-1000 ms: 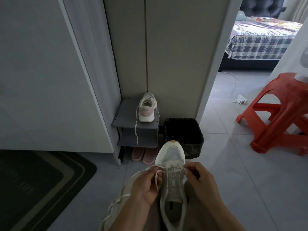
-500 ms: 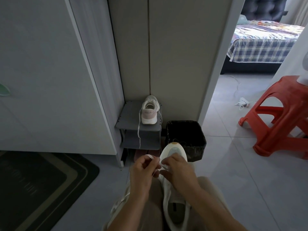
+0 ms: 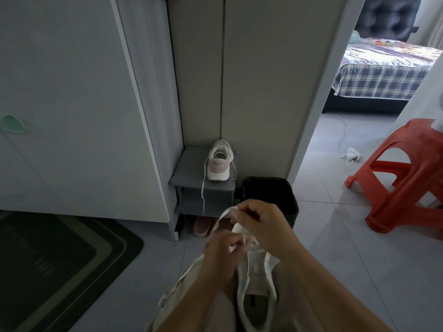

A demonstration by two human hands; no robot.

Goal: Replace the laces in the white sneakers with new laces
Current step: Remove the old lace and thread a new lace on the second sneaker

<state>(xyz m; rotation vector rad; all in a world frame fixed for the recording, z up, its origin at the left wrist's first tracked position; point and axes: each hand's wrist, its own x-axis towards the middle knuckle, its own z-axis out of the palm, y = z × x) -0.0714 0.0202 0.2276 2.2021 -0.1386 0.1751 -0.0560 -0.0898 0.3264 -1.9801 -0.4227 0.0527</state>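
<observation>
Pinching white lace (image 3: pixel 223 216) w/ left hand (image 3: pixel 221 256) & right hand (image 3: pixel 262 224), above sneaker (image 3: pixel 256 281).

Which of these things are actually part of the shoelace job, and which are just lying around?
Part of the job:
sneaker on the lap
white lace, pinched by left hand and right hand
second sneaker on the shoe rack

Just lying about:
black bin
red stool
pink slippers
doormat
bed

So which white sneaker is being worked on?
The sneaker on the lap: left hand and right hand pinch its lace. The other sneaker stands on the grey rack.
</observation>
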